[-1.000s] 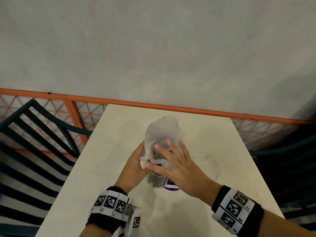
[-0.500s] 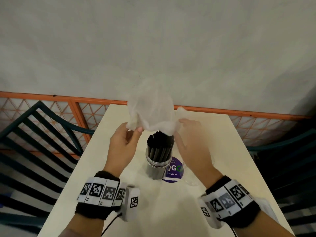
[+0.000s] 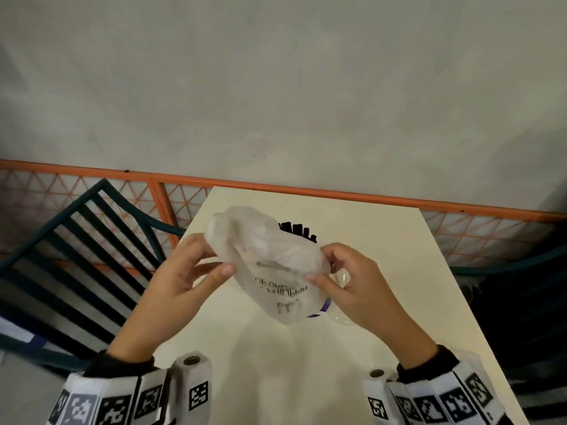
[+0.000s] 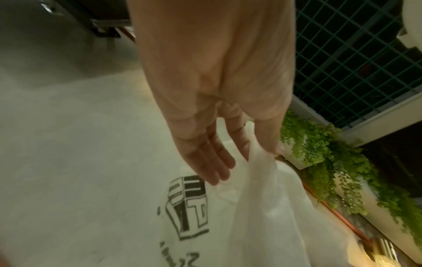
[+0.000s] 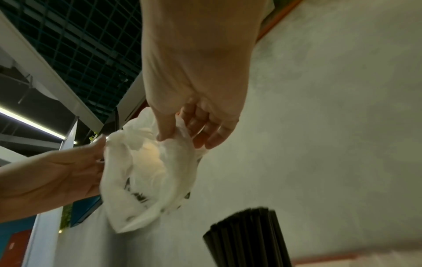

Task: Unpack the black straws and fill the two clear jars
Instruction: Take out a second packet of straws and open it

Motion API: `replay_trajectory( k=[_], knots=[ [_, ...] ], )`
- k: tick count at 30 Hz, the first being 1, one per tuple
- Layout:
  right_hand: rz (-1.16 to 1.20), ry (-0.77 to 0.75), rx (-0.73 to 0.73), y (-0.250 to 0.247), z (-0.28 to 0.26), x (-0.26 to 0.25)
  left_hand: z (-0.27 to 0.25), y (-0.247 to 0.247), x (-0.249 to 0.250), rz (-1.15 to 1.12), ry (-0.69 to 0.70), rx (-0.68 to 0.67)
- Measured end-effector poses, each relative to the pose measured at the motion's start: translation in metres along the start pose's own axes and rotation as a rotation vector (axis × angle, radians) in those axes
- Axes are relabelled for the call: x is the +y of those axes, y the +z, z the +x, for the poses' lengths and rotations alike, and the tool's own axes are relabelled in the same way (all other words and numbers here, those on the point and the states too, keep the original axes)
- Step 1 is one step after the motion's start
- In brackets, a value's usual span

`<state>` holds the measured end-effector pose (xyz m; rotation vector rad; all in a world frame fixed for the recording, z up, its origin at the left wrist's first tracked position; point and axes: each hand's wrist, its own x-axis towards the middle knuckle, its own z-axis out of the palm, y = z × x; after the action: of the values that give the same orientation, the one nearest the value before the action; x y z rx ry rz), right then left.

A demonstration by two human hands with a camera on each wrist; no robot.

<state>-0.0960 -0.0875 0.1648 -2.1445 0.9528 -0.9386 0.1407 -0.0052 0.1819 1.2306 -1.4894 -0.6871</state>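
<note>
Both my hands hold an emptied translucent white plastic bag (image 3: 276, 271) with dark print, up in the air over the table. My left hand (image 3: 216, 256) pinches its left end between thumb and forefinger (image 4: 242, 144). My right hand (image 3: 319, 265) pinches the right end (image 5: 180, 133). The black straws (image 3: 296, 230) stand bundled upright behind the bag; only their tops show, and their jar is hidden by it. The straws (image 5: 248, 238) show from below in the right wrist view. The second clear jar (image 3: 343, 277) peeks out under my right hand.
The cream table (image 3: 245, 348) ends at an orange mesh railing (image 3: 306, 191) before a grey wall. Dark slatted chairs stand on the left (image 3: 61, 256) and right (image 3: 506, 271). A purple round sticker (image 3: 323, 309) lies by the jar's base.
The bag covered the straws in the jar, was lifted off them by both hands, and has now come down and toward me, bunched between my hands. The straws stay in the jar.
</note>
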Motion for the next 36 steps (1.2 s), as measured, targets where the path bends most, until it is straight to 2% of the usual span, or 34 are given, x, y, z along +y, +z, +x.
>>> replay_trajectory(
  k=[2, 3, 6, 7, 9, 11, 13, 15, 17, 19, 23, 27, 29, 30, 33, 35, 36],
  knots=[
    [0.061, 0.056, -0.028, 0.008, -0.016, 0.004, -0.020, 0.002, -0.004, -0.025, -0.079, 0.042],
    [0.067, 0.085, 0.005, 0.012, -0.024, 0.010, -0.031, 0.003, -0.007, 0.004, -0.107, 0.101],
    [0.073, 0.191, 0.241, 0.024, -0.046, 0.029, -0.057, 0.010, -0.028, 0.380, -0.164, 0.313],
    [0.078, 0.207, 0.286, 0.028, -0.053, 0.033, -0.067, 0.016, -0.034, 0.495, -0.176, 0.341],
    [0.126, 0.237, 0.306, 0.038, -0.064, 0.040, -0.085, 0.030, -0.041, 0.581, -0.262, 0.323],
    [0.247, 0.323, 0.207, 0.044, -0.073, 0.045, -0.102, 0.040, -0.049, 0.556, -0.379, 0.268],
    [0.520, 0.446, -0.055, 0.046, -0.084, 0.049, -0.119, 0.045, -0.054, 0.460, -0.462, 0.192],
    [0.708, 0.518, -0.266, 0.045, -0.098, 0.057, -0.131, 0.048, -0.052, 0.253, -0.584, 0.102],
    [0.730, 0.549, -0.335, 0.044, -0.108, 0.063, -0.139, 0.050, -0.049, 0.008, -0.743, -0.049],
    [0.724, 0.596, -0.327, 0.046, -0.114, 0.065, -0.146, 0.049, -0.050, -0.122, -0.804, -0.154],
    [0.707, 0.639, -0.359, 0.062, -0.119, 0.057, -0.149, 0.037, -0.055, -0.082, -0.644, -0.216],
    [0.793, 0.655, -0.360, 0.086, -0.117, 0.032, -0.145, 0.026, -0.067, -0.102, -0.596, -0.122],
    [0.666, 0.616, -0.248, 0.099, -0.112, 0.022, -0.145, 0.014, -0.069, -0.109, -0.590, -0.077],
    [0.526, 0.571, -0.162, 0.104, -0.112, 0.022, -0.145, 0.007, -0.070, -0.070, -0.562, -0.043],
    [0.128, 0.411, 0.108, 0.115, -0.114, 0.028, -0.151, -0.020, -0.083, 0.306, -0.437, 0.171],
    [0.066, 0.391, 0.179, 0.123, -0.118, 0.026, -0.153, -0.030, -0.091, 0.485, -0.437, 0.264],
    [0.057, 0.407, 0.186, 0.129, -0.120, 0.024, -0.153, -0.032, -0.094, 0.517, -0.449, 0.256]
  ],
)
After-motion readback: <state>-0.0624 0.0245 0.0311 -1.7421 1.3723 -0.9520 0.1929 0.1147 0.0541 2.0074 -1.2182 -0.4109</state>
